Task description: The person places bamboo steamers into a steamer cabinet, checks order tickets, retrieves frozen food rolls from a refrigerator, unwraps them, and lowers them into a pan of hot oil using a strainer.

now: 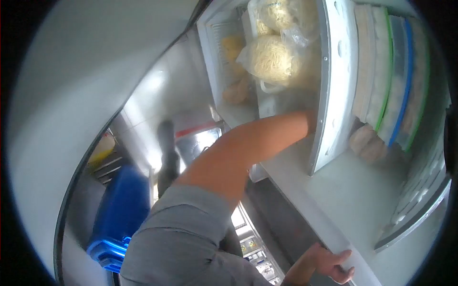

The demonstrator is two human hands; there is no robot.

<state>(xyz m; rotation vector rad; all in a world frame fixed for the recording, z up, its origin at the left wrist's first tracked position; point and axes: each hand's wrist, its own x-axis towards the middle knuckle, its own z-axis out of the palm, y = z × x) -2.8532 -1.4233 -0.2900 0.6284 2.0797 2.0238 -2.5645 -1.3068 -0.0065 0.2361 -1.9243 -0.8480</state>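
My left arm reaches from a grey sleeve into a white refrigerated cabinet. Its forearm passes behind a white perforated shelf panel, which hides my left hand and anything in it. Above that forearm, clear bags of pale noodles sit in a white container. At the lower right, my right hand rests against the cabinet's white front edge, fingers apart, with nothing seen in it.
Several flat containers or bags with green and blue edges stand beyond the panel, with a brownish lump beside them. A second perforated panel is at the right. On the left are a large grey door and a blue bin.
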